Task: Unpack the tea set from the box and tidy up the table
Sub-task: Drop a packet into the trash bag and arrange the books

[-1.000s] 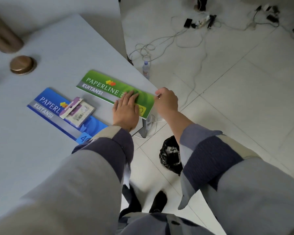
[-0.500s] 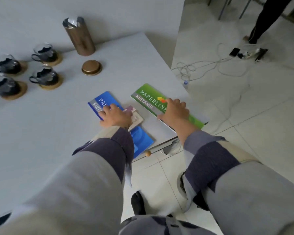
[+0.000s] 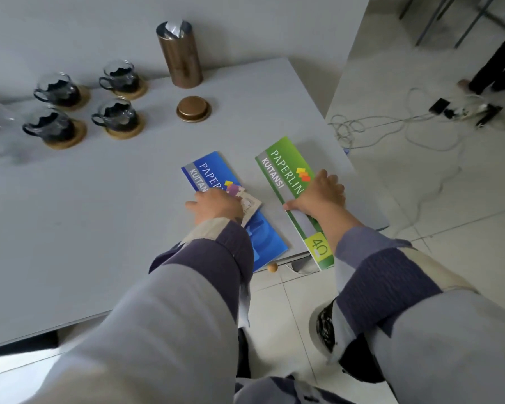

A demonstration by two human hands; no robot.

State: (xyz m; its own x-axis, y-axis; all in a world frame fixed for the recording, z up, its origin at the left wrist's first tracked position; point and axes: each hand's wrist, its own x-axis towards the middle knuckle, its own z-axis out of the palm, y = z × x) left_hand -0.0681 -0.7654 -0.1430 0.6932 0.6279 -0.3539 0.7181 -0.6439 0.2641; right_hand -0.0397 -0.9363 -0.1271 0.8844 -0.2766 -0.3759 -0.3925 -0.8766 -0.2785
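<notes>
since the earlier frame, both booklets were turned to lie side by side, lengthwise toward the person. the green booklet (image 3: 286, 176) was held by the right hand (image 3: 321, 193), thumb at its left edge, its near end past the edge of the bench (image 3: 99, 228). the left hand (image 3: 216, 205) lay on the blue booklet (image 3: 207, 173) and a small packet (image 3: 250, 204); whether that grip was closed could not be told. the booklets seemed light, thin and bendable, best taken by a long edge. the glass cups (image 3: 117, 115) stood far left, well apart, fragile.
</notes>
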